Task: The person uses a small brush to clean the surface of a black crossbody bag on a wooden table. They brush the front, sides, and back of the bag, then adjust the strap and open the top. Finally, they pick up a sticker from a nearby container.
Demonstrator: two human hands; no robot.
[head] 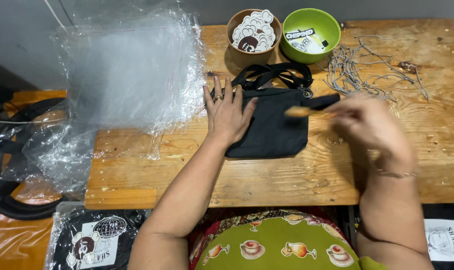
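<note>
A small black fabric bag with a black strap lies flat on the wooden table. My left hand rests palm down on the bag's left side, fingers spread, a ring on one finger. My right hand is blurred by motion just right of the bag and holds a thin wooden stick whose tip lies over the bag's upper right part. A bracelet shows on my right wrist.
A brown bowl of stickers and a green bowl of cards stand at the table's back. A tangle of metal chains lies to the right. Clear plastic bags pile at the left edge. Packed black items lie below.
</note>
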